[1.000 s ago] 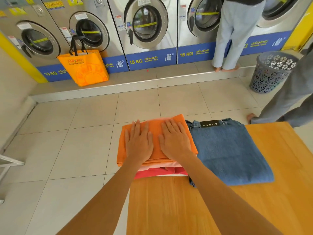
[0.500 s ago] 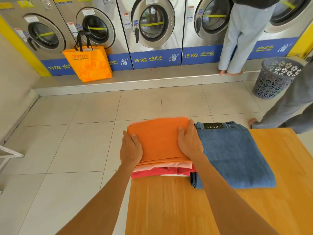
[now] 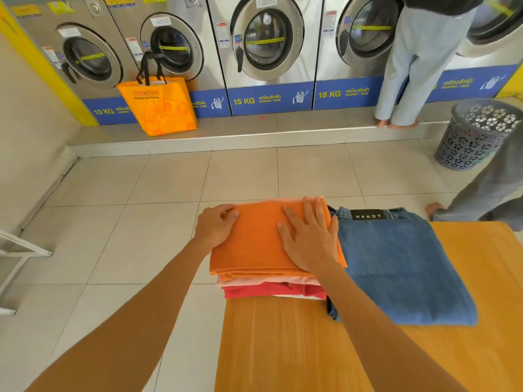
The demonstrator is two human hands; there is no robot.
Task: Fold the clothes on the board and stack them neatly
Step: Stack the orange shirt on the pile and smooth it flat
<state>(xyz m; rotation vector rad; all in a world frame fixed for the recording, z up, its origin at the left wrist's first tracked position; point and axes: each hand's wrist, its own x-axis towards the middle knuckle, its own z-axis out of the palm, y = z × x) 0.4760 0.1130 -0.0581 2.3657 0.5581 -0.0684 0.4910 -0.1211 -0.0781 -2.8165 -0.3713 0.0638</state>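
A folded orange garment [image 3: 257,239] tops a stack with a pale pink layer [image 3: 263,280] and a red layer [image 3: 271,290] under it, at the far left corner of the wooden board [image 3: 297,349]. My left hand [image 3: 216,226] curls over the orange garment's far left corner, fingers bent on the cloth. My right hand [image 3: 310,236] lies flat on its right side, fingers spread. Folded blue jeans [image 3: 396,267] with a black "HANDY" label lie right beside the stack, touching it.
A row of washing machines [image 3: 266,43] lines the back on a raised step. An orange shopping bag [image 3: 160,106] stands on the step. A grey laundry basket [image 3: 478,131] is at right. One person stands at a machine [image 3: 416,60]; another person's leg [image 3: 486,193] is near the board's far right.
Both hands were flat on top, then slid to the stack's sides. Now my left hand is at the far left corner and my right hand lies flat on the right side.
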